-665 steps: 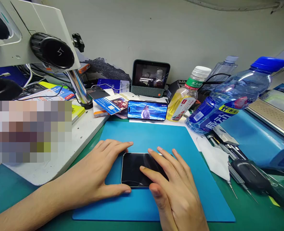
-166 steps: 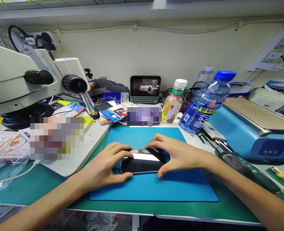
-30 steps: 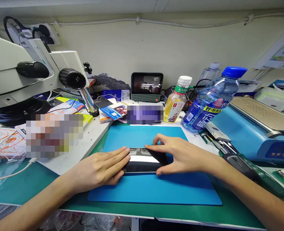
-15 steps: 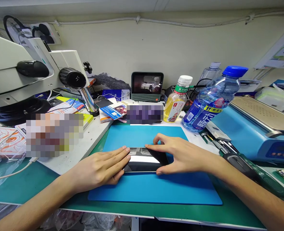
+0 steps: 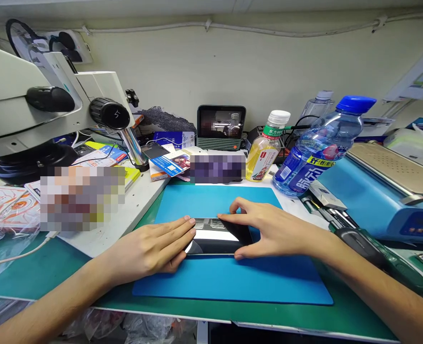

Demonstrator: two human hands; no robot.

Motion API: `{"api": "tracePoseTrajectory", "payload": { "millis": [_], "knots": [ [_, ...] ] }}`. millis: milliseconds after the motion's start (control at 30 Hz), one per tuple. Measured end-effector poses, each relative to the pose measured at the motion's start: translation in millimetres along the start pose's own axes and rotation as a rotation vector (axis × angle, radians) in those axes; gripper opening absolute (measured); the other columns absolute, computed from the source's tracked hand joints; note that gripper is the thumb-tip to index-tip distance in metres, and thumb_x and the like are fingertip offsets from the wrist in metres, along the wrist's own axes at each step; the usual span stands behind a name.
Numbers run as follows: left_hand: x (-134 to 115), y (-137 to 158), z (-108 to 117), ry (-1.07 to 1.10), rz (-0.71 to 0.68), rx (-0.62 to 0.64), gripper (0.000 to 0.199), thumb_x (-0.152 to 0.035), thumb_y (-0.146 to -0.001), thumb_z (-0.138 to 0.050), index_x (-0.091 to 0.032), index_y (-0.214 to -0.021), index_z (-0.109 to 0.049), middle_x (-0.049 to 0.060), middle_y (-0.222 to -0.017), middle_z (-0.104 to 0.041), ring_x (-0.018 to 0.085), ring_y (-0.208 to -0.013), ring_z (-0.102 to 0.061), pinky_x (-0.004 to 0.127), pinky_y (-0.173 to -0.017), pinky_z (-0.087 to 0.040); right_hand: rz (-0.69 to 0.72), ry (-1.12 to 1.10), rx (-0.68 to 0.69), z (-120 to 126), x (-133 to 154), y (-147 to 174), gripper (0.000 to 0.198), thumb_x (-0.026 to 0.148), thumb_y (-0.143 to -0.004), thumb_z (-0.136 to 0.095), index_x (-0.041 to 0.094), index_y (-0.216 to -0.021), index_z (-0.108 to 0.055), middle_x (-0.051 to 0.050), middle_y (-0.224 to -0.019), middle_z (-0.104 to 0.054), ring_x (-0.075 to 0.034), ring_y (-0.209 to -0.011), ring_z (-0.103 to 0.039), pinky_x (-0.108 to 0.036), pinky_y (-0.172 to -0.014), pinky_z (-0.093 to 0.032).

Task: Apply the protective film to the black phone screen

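Observation:
A smartphone [image 5: 216,242] with a dark glossy face, bright reflections across it, lies lengthwise on the blue mat [image 5: 233,282]. My left hand [image 5: 157,243] covers its left end, fingers laid together over the edge and the thumb at the near side. At the right end, my right hand [image 5: 259,229] grips the phone between thumb and forefinger, thumb on the near edge and forefinger on the far edge. The other right fingers are curled. Both ends of the phone are partly hidden by the hands.
A microscope [image 5: 53,105] overhangs the left side. Behind the mat stand a small screen device [image 5: 221,126], a yellow drink bottle [image 5: 266,148] and a large blue-capped bottle [image 5: 319,148]. To the right are a green-black hand tool [image 5: 379,258] and a blue heating-plate machine [image 5: 383,191].
The whole view has shifted slightly. Both hands keep the same hold on the phone, which has not visibly moved on the mat.

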State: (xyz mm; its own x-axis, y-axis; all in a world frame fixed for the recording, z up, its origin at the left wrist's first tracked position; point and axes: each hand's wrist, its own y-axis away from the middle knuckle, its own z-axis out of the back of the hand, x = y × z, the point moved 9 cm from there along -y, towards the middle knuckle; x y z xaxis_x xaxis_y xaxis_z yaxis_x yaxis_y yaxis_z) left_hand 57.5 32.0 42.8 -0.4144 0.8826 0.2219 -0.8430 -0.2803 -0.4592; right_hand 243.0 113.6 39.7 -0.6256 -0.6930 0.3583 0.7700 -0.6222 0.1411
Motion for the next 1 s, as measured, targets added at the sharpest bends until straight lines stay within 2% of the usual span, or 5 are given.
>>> {"api": "tracePoseTrajectory", "payload": {
  "millis": [233, 1000],
  "knots": [
    [-0.1, 0.3, -0.4, -0.004, -0.002, 0.001, 0.038, -0.015, -0.104, -0.056, -0.002, -0.139, -0.063, 0.019, -0.141, -0.071, 0.027, -0.135, -0.067, 0.036, -0.115, -0.055, 0.008, -0.003, -0.009, 0.9, -0.1, 0.4, 0.083, 0.073, -0.084, -0.073, 0.035, -0.155, -0.055, -0.009, -0.128, -0.061, -0.027, -0.099, -0.068, -0.039, -0.082, -0.055],
    [-0.1, -2.3, 3.4, 0.028, 0.005, -0.002, 0.042, -0.012, -0.103, -0.058, -0.001, -0.143, -0.059, 0.02, -0.141, -0.07, 0.028, -0.139, -0.063, 0.037, -0.118, -0.052, 0.022, 0.006, -0.033, 0.7, -0.5, 0.1, 0.083, 0.075, -0.084, -0.072, 0.035, -0.155, -0.056, -0.009, -0.129, -0.062, -0.028, -0.098, -0.069, -0.039, -0.081, -0.055]
  ]
}}
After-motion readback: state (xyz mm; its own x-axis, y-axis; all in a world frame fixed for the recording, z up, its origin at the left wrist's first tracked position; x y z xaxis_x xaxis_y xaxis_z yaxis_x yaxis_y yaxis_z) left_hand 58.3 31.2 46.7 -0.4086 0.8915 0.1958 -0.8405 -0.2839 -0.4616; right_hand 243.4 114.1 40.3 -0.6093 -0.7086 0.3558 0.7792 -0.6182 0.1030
